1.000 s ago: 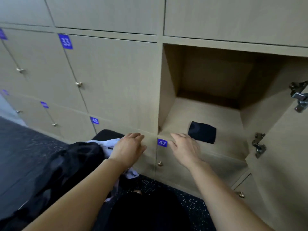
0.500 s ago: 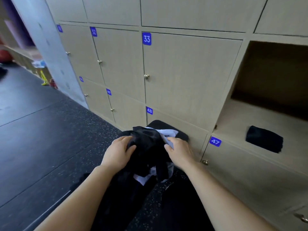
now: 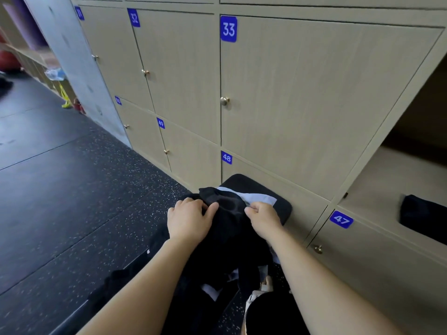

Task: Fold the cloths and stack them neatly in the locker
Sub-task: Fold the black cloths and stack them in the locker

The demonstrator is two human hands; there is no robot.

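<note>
Two hands on the heap. The left hand point(image 3: 191, 221) has its grip closed on the black cloth point(image 3: 229, 215), thumb dug into a fold. The right hand point(image 3: 262, 217), just beside it, pinches the same cloth's other edge. One pale cloth point(image 3: 257, 197) peeks out beneath, and both lie on a black pad point(image 3: 286, 210) against door 48. Far right, the open locker point(image 3: 387, 180) holds one folded dark cloth point(image 3: 422, 213), flat on its floor near the front.
</note>
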